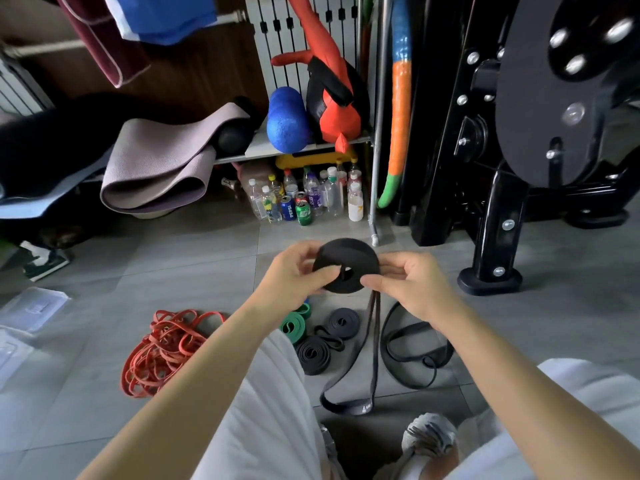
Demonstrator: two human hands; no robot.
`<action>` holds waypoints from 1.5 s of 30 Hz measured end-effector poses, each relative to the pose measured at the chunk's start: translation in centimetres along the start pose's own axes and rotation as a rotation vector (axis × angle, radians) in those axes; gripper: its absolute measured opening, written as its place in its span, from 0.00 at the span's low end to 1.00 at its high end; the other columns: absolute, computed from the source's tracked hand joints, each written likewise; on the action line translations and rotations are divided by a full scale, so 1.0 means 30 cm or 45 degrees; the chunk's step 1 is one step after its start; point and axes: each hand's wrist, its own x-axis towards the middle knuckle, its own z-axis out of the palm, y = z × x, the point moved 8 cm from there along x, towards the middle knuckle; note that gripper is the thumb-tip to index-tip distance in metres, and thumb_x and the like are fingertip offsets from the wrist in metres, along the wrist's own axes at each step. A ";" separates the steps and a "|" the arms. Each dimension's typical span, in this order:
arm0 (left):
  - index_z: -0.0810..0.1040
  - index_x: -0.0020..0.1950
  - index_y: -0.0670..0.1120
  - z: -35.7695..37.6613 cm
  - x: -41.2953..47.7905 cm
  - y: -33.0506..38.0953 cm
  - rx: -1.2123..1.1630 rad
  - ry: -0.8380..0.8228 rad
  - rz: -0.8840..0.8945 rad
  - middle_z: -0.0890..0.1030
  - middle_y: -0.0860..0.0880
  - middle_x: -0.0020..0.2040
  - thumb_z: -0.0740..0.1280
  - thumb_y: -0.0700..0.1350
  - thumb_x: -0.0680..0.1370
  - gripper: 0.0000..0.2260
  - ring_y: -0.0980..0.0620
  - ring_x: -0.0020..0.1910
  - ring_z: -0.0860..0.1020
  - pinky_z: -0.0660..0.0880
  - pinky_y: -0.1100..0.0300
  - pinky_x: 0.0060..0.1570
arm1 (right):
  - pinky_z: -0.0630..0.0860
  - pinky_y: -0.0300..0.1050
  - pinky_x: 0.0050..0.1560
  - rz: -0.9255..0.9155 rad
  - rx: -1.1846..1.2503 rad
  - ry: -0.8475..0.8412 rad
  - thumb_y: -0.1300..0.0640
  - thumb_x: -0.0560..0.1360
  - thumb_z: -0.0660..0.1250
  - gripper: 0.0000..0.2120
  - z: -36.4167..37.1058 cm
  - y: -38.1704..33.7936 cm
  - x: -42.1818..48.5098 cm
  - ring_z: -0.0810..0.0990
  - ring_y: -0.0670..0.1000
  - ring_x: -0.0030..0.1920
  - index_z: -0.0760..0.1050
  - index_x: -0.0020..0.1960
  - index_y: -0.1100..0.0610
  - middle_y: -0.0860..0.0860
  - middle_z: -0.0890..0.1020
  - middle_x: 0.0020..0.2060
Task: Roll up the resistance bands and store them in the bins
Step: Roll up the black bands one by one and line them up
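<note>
**Rolling a band, mid-wind.** The left hand (298,271) pinches the black coil (349,259), thumb on the near face and fingers curled behind. This grip appears to press the turns flat so they cannot spring apart. The right hand (410,287) pinches the coil's opposite edge, where the unwound tail (346,407) leaves it. From there it is well placed to feed the strap on under tension. The tail hangs to a loop on the floor (207,258) between the knees, so a final stretch is judged left to wind. Below the hands lie finished black rolls (313,353) and a green roll (292,327). A loose black band (412,355) and a red heap (166,348) await rolling. What look like clear bins (34,306) sit far left, well apart.
</note>
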 end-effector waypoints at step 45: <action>0.78 0.50 0.61 -0.012 0.026 0.126 0.388 0.063 0.297 0.81 0.64 0.45 0.72 0.34 0.71 0.21 0.63 0.48 0.80 0.76 0.67 0.52 | 0.79 0.38 0.52 -0.030 -0.169 -0.041 0.60 0.67 0.76 0.13 -0.052 -0.038 0.009 0.83 0.41 0.45 0.80 0.48 0.45 0.45 0.85 0.43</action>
